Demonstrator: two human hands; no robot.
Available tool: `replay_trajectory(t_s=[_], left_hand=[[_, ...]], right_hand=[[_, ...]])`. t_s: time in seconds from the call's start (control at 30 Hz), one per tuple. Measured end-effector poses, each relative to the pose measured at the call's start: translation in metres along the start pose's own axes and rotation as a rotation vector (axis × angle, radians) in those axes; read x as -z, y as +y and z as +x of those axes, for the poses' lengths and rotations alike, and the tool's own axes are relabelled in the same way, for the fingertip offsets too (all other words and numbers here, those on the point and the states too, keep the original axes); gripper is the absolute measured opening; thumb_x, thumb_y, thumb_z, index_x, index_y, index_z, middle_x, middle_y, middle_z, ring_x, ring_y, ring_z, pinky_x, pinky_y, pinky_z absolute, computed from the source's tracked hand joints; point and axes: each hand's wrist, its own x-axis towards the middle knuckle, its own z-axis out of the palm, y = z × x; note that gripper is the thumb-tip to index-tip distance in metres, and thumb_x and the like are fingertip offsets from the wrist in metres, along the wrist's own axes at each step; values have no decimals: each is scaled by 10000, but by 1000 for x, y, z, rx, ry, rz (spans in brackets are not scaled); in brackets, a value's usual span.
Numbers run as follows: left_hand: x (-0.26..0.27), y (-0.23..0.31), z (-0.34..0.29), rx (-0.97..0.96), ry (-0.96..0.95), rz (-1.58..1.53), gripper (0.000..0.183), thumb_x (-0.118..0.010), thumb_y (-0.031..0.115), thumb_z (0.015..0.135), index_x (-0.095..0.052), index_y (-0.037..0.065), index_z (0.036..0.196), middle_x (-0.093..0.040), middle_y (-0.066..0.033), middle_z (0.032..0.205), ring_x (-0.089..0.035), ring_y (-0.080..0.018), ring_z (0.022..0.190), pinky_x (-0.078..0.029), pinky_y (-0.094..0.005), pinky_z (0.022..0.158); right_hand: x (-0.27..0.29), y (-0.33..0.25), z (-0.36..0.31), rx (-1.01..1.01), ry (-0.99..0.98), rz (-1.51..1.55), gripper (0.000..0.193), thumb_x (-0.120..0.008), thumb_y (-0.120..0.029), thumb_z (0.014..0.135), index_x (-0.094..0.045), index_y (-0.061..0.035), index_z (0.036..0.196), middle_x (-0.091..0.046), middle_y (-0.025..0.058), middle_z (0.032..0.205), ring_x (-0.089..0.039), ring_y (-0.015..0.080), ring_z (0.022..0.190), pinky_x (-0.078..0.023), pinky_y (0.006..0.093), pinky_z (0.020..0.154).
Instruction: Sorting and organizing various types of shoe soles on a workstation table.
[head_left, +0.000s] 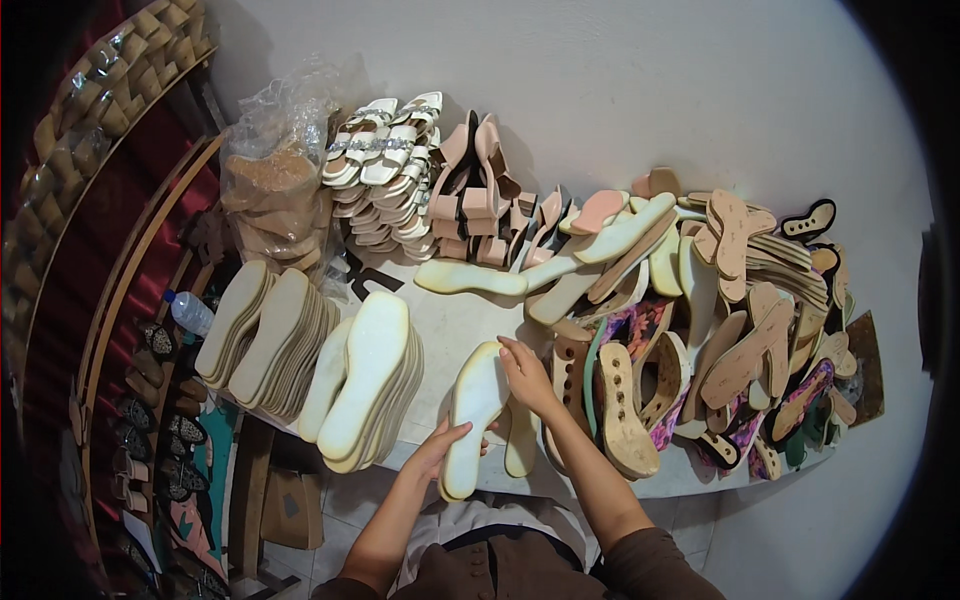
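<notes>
A pale cream shoe insole (pixel 476 393) with yellowed edges is held upright over the table's front edge. My left hand (pixel 440 450) grips its narrow lower part, thumb on the pale face and fingers behind. At its upper right edge my right hand (pixel 527 376) closes on the rim, fingertips near the top. A second insole (pixel 521 442) lies at the table edge, partly covered by my right forearm. Left of my hands stands a stack of similar pale insoles (pixel 370 370). Beyond it are two stacks of beige insoles (pixel 280 350).
A jumbled heap of soles and insoles (pixel 745 340) fills the right of the white table (pixel 450 330). White sandals (pixel 385 150), pink heeled sandals (pixel 478 190) and a clear plastic bag (pixel 275 170) line the back. Shoe racks (pixel 150 270) and a plastic bottle (pixel 190 313) stand left.
</notes>
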Motion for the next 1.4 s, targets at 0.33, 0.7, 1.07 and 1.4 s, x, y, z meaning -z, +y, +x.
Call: replay_trajectory(t_s=[0.33,0.7,1.07,1.4], left_hand=[[-14,15,-2,-16,100,-77,513,-502,235,882,-232,147,1309,-497,-99,1093,-573,-178,853,-507,-306,700],[-43,30,11,-178,230,124,654,-171,553,903,-397,35,1232,-567,-119,1012,-549,-196,924,-456,-300,796],[-91,45,-94,-762,236,393,349,-342,164,945,-314,0,1252,-446,-95,1151,-418,-140,1056,-324,-264,914],[-33,99,-181,-804,414,277,355,-329,221,951,-381,3,1227,-487,-88,1108,-460,-131,984,-373,-265,853]], right_hand=[[-28,-44,-54,-542,35,484,540,-368,-358,922,-253,-32,1337,-371,169,1269,-428,244,1111,-352,333,922],[-32,-105,-111,-277,-215,-241,772,-532,-329,836,-105,60,1347,-478,315,1079,-519,380,979,-425,364,804],[-31,-191,-134,78,-75,-473,811,-615,-197,756,-121,60,1345,-437,257,1024,-473,381,896,-411,384,772],[-109,-244,-142,374,-262,-153,837,-636,-226,780,-87,78,1335,-317,295,1175,-404,412,1068,-391,384,885]])
